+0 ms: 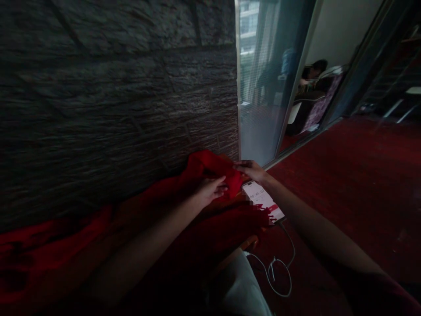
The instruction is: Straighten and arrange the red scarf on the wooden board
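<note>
A red scarf (210, 164) with fringed ends lies bunched along a wooden surface beside the wall. My left hand (212, 192) rests over its middle part, thumb and fingers apart, holding nothing that I can see. At the scarf's far right edge, my right hand (251, 170) has its fingers closed on the cloth. A lit phone (263, 197) showing a timer lies just below my right hand, and some of the dark red fringe overlaps its lower part. Deep shadow hides much of the fabric near my body.
A white cable (291, 285) loops down from the phone. The dark stone wall (131, 87) rises close on the left. Beyond stands a glass sliding door (259, 109), with a seated person (314, 72) behind it. Red floor (362, 175) stretches to the right.
</note>
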